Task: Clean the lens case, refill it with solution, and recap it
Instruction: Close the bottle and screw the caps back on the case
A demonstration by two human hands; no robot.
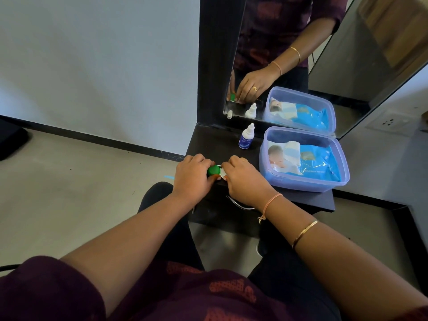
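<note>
Left hand [193,174]: curls over the green cap [213,170] of the lens case [222,173], thumb below and fingers above, pinching it
Right hand [243,179]: closes on the white end of the same case, fingertips hiding most of it; cannot tell whether a second cap sits under them
Lens case: lies between the two hands, touching both, at the front edge of the dark shelf [208,144]
Solution bottle [247,138]: stands upright behind the right hand, white nozzle up, apart from both hands, just left of the plastic tub [262,158]
Plastic tub: clear, open-topped, on the shelf's right side, holds a blue wipes pack [322,165]
Mirror [289,54]: rises behind the shelf, repeats bottle, tub and hands
Right forearm [335,258]: carries a thread band [272,202] and a gold bangle [304,230]
</note>
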